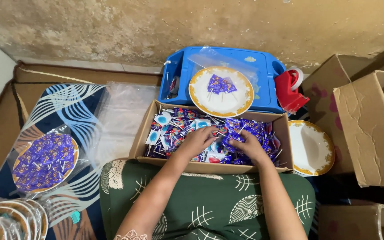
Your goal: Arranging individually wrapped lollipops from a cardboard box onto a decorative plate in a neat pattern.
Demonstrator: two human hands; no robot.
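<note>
Two big open cardboard cartons point(370, 129) fill the right edge of the floor, largest of all here, with a patterned mat point(74, 115) spread over the left side and a green patterned cloth point(210, 204) across the person's lap at the near edge. Next in size, a blue plastic tray point(176, 75) sits against the far wall, carrying a gold-rimmed white plate point(221, 104) with a few purple wrapped lollipops point(221, 84) on it. Just in front of it lies a shallow cardboard box point(141, 138) heaped with wrapped lollipops point(176, 129), white-and-blue ones to the left, purple ones to the right. An empty gold-rimmed plate point(312, 149) rests beside the box's right wall; another plate point(45, 162), piled with purple lollipops inside a clear bag, lies on the mat. A red tape dispenser point(290, 91) stands at the tray's right corner. Both hands are down in the box: the left hand point(196, 141) rests curled on the heap's middle, the right hand point(247, 146) pinches purple lollipops.
</note>
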